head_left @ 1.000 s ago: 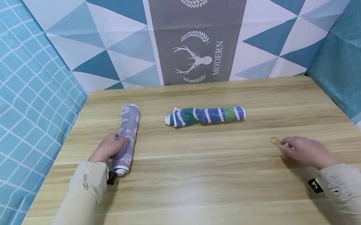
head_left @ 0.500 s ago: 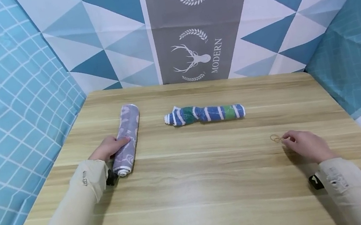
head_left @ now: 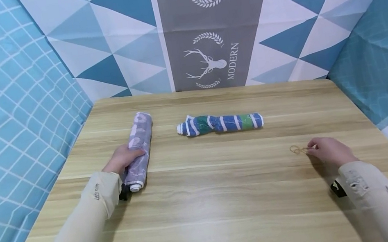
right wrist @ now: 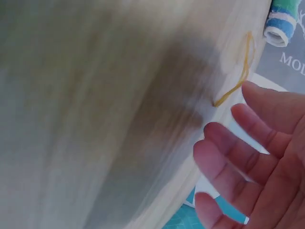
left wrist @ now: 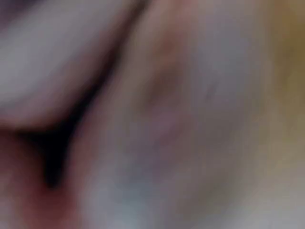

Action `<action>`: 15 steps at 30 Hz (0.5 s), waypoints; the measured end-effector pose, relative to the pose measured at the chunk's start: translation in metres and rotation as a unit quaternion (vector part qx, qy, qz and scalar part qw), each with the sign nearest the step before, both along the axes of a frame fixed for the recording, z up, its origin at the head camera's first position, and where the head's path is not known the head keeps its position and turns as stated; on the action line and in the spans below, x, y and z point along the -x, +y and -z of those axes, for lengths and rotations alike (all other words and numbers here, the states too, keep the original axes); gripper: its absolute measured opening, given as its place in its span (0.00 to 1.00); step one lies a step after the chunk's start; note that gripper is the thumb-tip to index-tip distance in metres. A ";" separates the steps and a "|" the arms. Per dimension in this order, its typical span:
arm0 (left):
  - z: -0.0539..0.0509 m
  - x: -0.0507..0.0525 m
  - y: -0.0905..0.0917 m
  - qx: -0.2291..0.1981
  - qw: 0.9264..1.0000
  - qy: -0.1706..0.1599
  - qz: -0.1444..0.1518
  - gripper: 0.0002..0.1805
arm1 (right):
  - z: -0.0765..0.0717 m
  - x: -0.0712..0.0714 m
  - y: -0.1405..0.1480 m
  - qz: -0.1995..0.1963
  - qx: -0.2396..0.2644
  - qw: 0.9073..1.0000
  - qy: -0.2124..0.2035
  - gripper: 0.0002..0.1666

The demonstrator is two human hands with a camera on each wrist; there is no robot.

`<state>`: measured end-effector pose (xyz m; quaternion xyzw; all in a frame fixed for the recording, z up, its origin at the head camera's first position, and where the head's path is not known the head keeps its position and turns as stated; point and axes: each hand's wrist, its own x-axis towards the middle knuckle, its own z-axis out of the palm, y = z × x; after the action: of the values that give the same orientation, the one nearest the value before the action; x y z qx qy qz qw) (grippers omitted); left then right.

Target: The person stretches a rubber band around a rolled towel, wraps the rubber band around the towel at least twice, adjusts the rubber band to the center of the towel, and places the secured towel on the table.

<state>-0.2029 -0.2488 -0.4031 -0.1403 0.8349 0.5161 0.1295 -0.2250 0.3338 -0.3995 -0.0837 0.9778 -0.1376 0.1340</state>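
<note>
In the head view, the striped roll lies crosswise on the table, drawn in at a waist; whether anything binds it there cannot be made out. Left of the striped roll and reaching nearer the person is the purple roll. The left hand grips it from the side away from the striped roll, thumb over the top, the other fingers hidden. Right of the striped roll and nearer the person, the right hand pinches a band, its loop pointing away from the fingertips. As I judge it, the rolling up is done for both rolls, and putting the band round the purple roll is left; none shows on its visible surface, though the stretch under the left hand cannot be checked.

The left wrist view is too close and blurred to tell anything of the grip: pale smears and a dark gap.

In the right wrist view, the band runs slack past the thumb tip of the right hand, the other fingers loosely bent. How the index finger meets the band is hard to make out. Past the band, only one end of the striped roll shows, the rest cut off at the top edge
</note>
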 end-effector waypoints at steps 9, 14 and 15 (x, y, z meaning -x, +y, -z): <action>-0.003 -0.007 0.007 0.016 0.995 0.091 -0.028 0.29 | -0.002 0.008 -0.009 0.034 -0.056 0.997 -0.037 0.16; -0.020 -0.010 0.011 0.014 0.984 0.175 -0.021 0.25 | -0.005 0.012 -0.011 0.026 -0.071 0.996 -0.042 0.13; -0.024 -0.010 0.013 0.016 0.981 0.193 -0.019 0.25 | -0.006 0.013 -0.011 0.025 -0.072 0.996 -0.040 0.12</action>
<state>-0.1925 -0.2361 -0.3788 -0.0564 0.8493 0.5228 -0.0459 -0.2376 0.3227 -0.3938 -0.0440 0.9808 -0.0736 0.1752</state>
